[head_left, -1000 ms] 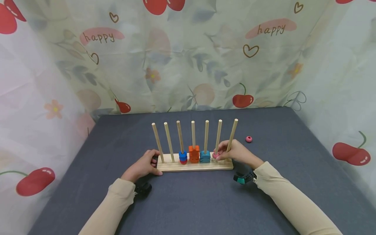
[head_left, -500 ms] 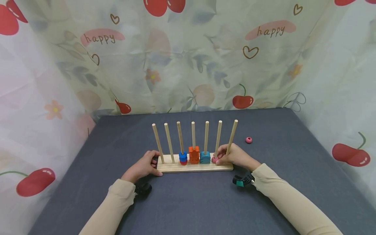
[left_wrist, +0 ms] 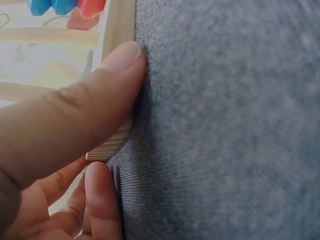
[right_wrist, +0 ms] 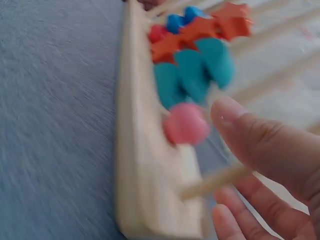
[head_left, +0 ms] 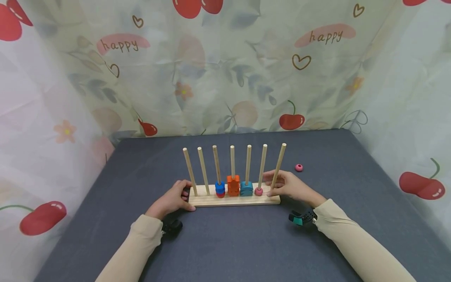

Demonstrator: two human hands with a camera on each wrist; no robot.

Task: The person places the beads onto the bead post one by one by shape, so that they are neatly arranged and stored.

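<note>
A wooden peg board point(head_left: 236, 201) with a row of several upright pegs stands on the dark cloth. Its left end is held by my left hand point(head_left: 171, 199), thumb point(left_wrist: 112, 82) along the front edge and fingers round the end. A round pink bead point(head_left: 258, 192) sits at the foot of the second peg from the right. My right hand point(head_left: 289, 188) is just right of that bead, apart from it, with thumb and loosely bent fingers on either side of the rightmost peg point(right_wrist: 217, 181). Nothing is held in it; whether it touches the peg, I cannot tell.
Other pegs carry teal pieces point(head_left: 246, 189), orange star-shaped pieces point(head_left: 233, 186), and blue beads point(head_left: 220, 187) over a red one point(head_left: 220, 194). Behind the right hand, a loose pink bead point(head_left: 298, 168) lies on the cloth. A patterned curtain point(head_left: 211, 78) surrounds the table.
My right hand has lowered the pink bead to the base of its peg, let go and drawn back to the right. The left hand has stayed in place.
</note>
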